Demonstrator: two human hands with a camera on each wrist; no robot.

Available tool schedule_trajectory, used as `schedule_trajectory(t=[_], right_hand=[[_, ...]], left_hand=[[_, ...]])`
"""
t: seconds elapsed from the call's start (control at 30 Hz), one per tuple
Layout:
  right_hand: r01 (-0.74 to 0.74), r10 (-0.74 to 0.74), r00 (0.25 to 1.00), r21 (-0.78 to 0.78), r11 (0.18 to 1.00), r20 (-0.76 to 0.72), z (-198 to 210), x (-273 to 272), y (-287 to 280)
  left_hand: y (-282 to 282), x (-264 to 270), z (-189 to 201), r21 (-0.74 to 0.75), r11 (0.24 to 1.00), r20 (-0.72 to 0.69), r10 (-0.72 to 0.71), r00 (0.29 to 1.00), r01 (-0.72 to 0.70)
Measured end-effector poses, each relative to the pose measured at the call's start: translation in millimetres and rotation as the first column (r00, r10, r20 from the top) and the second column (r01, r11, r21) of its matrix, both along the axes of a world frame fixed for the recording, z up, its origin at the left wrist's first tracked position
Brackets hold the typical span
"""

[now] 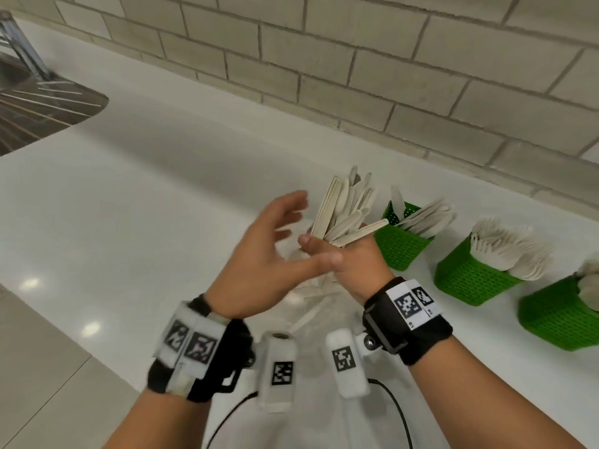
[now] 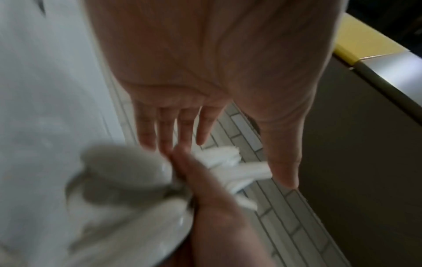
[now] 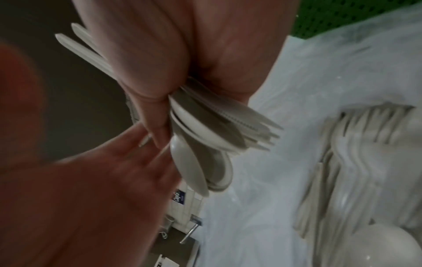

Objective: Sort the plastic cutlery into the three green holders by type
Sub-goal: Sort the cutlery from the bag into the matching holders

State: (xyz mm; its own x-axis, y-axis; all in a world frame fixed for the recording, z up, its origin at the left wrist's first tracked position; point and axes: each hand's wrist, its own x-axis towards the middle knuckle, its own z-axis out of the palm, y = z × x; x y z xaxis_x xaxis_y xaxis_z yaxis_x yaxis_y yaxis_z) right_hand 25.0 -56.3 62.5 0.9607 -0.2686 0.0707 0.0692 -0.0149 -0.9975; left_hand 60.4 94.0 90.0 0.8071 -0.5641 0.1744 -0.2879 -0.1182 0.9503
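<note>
Head view: a mixed bundle of plastic cutlery [image 1: 343, 212] is gripped in the right hand [image 1: 353, 264], long axes fanning up and away toward the wall. The left hand [image 1: 269, 254] is held spread and empty, just beside the bundle on its left. The 3 green holders [image 1: 402, 244] stand in a row to the right, nearer the right hand, so sorting likely proceeds rightward.

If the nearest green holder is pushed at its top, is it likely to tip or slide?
The nearest green holder probably tips easily: its perforated plastic walls look light, and the cutlery sticks out above the rim. On the glossy white counter it may slide first if pushed low.
</note>
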Motion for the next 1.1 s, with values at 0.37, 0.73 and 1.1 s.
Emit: schedule_trajectory(t=[0.37, 0.73, 1.1], right_hand=[[-0.1, 0.054, 0.991, -0.412, 0.905, -0.123, 16, -87, -49], [0.141, -0.289, 0.921, -0.47, 0.871, -0.26, -11, -157, -85], [-0.458, -0.498, 0.704, -0.86, 0.226, -0.506, 15, -176, -107]], left_hand=[[-111, -42, -23, -0.346, 0.938, -0.631, -0.213, 0.746, -0.025], [-163, -96, -37, -0.458, 0.867, -0.639, -0.474, 0.606, 0.195], [-155, -81, -12, 0.668, 0.611, 0.345, -0.76, 0.55, 0.425]])
